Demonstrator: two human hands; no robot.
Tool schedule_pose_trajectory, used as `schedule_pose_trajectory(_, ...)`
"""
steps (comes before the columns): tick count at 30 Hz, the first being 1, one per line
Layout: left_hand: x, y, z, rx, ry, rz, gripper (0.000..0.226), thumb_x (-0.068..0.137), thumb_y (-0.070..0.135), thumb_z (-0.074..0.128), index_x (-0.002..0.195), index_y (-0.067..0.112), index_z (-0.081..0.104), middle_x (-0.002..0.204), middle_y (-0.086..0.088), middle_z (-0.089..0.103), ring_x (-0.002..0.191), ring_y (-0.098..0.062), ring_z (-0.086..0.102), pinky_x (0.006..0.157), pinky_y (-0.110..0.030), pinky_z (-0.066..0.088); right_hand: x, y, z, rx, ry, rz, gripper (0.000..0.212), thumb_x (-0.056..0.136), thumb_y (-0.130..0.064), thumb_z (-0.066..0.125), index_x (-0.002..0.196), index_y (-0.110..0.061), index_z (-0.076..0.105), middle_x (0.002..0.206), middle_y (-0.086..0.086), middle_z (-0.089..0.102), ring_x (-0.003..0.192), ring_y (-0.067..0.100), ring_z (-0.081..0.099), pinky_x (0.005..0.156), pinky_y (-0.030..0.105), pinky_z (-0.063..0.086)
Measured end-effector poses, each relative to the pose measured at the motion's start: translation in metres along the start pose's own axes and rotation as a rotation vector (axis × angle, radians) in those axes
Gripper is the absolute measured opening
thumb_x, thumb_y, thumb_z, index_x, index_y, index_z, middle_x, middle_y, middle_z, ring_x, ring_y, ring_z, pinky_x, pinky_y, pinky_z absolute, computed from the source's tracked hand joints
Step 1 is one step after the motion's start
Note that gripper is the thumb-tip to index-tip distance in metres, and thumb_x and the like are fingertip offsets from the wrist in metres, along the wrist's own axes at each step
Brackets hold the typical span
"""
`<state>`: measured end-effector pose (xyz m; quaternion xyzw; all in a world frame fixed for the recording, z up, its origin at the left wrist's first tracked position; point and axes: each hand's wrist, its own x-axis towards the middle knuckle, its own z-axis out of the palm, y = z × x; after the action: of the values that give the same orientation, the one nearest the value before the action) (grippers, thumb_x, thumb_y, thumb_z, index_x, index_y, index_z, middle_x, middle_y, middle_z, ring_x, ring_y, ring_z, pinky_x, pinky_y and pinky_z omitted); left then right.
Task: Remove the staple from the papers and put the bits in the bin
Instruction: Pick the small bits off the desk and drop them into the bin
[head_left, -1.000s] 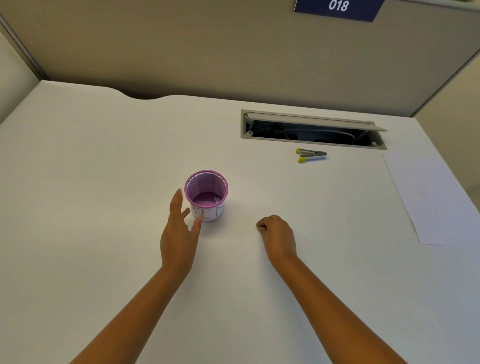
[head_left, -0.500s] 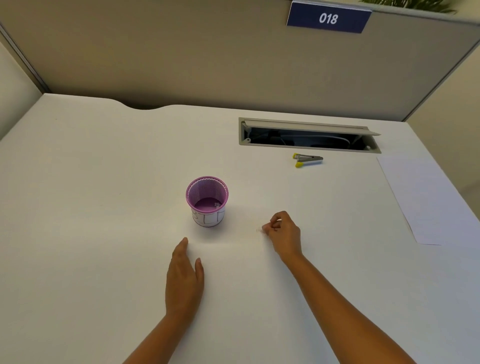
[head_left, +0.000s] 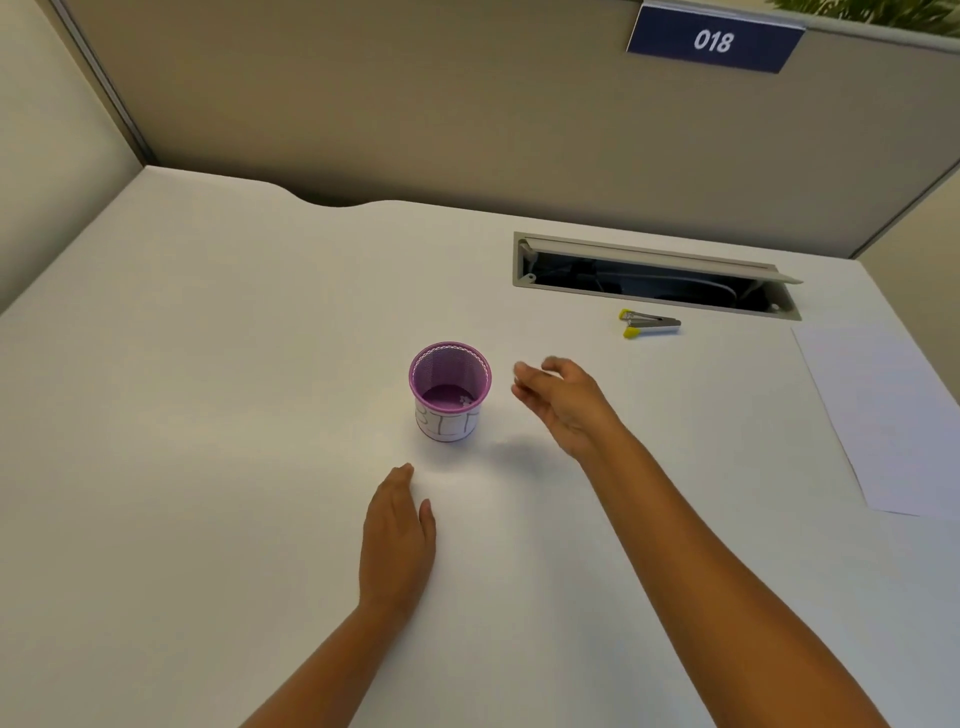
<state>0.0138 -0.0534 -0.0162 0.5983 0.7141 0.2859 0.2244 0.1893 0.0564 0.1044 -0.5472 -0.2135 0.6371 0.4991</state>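
The bin is a small purple mesh cup with a white paper band, standing at the middle of the white desk. A small pale bit lies on its floor. My right hand hovers just right of the bin's rim, fingertips blurred and drawn near each other; whether anything is pinched between them I cannot tell. My left hand lies flat on the desk in front of the bin, fingers together, holding nothing. The papers lie at the right edge. The staple remover, metal with yellow grips, rests behind them.
An open cable slot is sunk into the desk at the back right. Beige partition walls enclose the desk on the back and both sides, with a blue "018" sign on top.
My right hand has risen off the desk, where it pinched at something small, and moved up-left toward the bin. My left hand let go of the bin and drew back to lie flat.
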Motion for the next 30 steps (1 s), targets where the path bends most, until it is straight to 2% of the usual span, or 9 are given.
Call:
schedule_pose_trajectory(4, -0.001, 0.001, 0.0, 0.023, 0.007, 0.0, 0.048, 0.086, 0.022, 0.04, 0.127, -0.002, 0.047, 0.127, -0.021, 0.055, 0.117, -0.035, 0.052, 0.1, -0.043, 0.039, 0.004, -0.007, 0.041, -0.364, -0.046, -0.121, 0.027, 0.08, -0.006, 0.069, 0.1, -0.008, 0.052, 0.093, 0.011, 0.064, 0.073, 0.016, 0.063, 0.072, 0.023, 0.057)
schedule_pose_trajectory(7, -0.001, 0.002, -0.001, 0.011, 0.012, -0.013, 0.043, 0.088, 0.014, 0.046, 0.128, -0.002, 0.046, 0.129, -0.02, 0.054, 0.119, -0.035, 0.051, 0.102, -0.042, 0.036, 0.011, 0.002, 0.057, -0.774, 0.0, -0.281, 0.022, 0.08, -0.013, 0.07, 0.099, -0.014, 0.059, 0.089, 0.004, 0.067, 0.069, 0.012, 0.063, 0.054, 0.01, 0.049)
schedule_pose_trajectory(9, -0.001, 0.003, -0.002, 0.011, 0.015, -0.014, 0.041, 0.089, 0.014, 0.047, 0.128, -0.001, 0.047, 0.129, -0.02, 0.054, 0.12, -0.034, 0.051, 0.102, -0.041, 0.036, 0.014, 0.009, 0.059, -0.909, 0.006, -0.359, 0.024, 0.081, -0.013, 0.068, 0.104, -0.014, 0.061, 0.094, 0.005, 0.07, 0.078, 0.014, 0.063, 0.051, 0.008, 0.043)
schedule_pose_trajectory(13, 0.0, 0.001, -0.001, 0.01, 0.004, -0.009, 0.041, 0.088, 0.013, 0.05, 0.127, -0.001, 0.048, 0.128, -0.02, 0.054, 0.119, -0.035, 0.051, 0.102, -0.04, 0.035, 0.017, 0.013, 0.058, -1.035, 0.015, -0.426, 0.032, 0.084, -0.014, 0.065, 0.115, -0.016, 0.06, 0.106, 0.009, 0.07, 0.093, 0.019, 0.064, 0.07, 0.017, 0.047)
schedule_pose_trajectory(15, -0.001, 0.001, -0.002, 0.015, -0.004, -0.013, 0.045, 0.087, 0.022, 0.044, 0.126, 0.0, 0.049, 0.129, -0.019, 0.054, 0.12, -0.034, 0.051, 0.103, -0.04, 0.035, 0.016, 0.012, 0.058, -1.065, -0.001, -0.426, 0.038, 0.084, -0.017, 0.066, 0.121, -0.017, 0.058, 0.11, 0.008, 0.07, 0.1, 0.021, 0.064, 0.082, 0.025, 0.049)
schedule_pose_trajectory(19, -0.001, 0.002, -0.003, 0.03, -0.018, -0.005, 0.061, 0.085, 0.039, 0.027, 0.127, 0.001, 0.048, 0.13, -0.019, 0.053, 0.121, -0.033, 0.049, 0.103, -0.04, 0.035, 0.015, 0.009, 0.056, -1.024, -0.022, -0.42, 0.037, 0.083, -0.016, 0.067, 0.119, -0.018, 0.059, 0.097, 0.006, 0.071, 0.092, 0.018, 0.064, 0.082, 0.026, 0.05)
schedule_pose_trajectory(23, -0.001, 0.002, -0.003, 0.017, -0.028, -0.006, 0.056, 0.086, 0.036, 0.032, 0.127, 0.001, 0.048, 0.13, -0.018, 0.053, 0.123, -0.032, 0.047, 0.104, -0.04, 0.035, 0.015, -0.002, 0.05, -0.763, -0.007, -0.313, 0.028, 0.08, -0.009, 0.069, 0.107, -0.01, 0.063, 0.075, 0.005, 0.068, 0.07, 0.015, 0.064, 0.069, 0.021, 0.054)
schedule_pose_trajectory(27, -0.001, 0.003, -0.005, 0.019, -0.036, -0.008, 0.059, 0.085, 0.038, 0.029, 0.126, 0.001, 0.048, 0.13, -0.019, 0.053, 0.123, -0.032, 0.048, 0.104, -0.04, 0.035, 0.011, -0.014, 0.023, -0.261, 0.015, -0.141, 0.026, 0.082, -0.005, 0.067, 0.106, -0.007, 0.059, 0.078, 0.005, 0.066, 0.07, 0.013, 0.064, 0.067, 0.018, 0.058)
schedule_pose_trajectory(30, 0.0, 0.003, -0.005, 0.019, -0.033, -0.005, 0.054, 0.086, 0.033, 0.034, 0.125, -0.001, 0.049, 0.128, -0.02, 0.054, 0.122, -0.034, 0.048, 0.103, -0.041, 0.036, 0.013, -0.012, -0.013, -0.292, 0.099, -0.128, 0.024, 0.083, -0.004, 0.065, 0.106, -0.006, 0.06, 0.08, 0.005, 0.064, 0.073, 0.014, 0.063, 0.067, 0.017, 0.057)
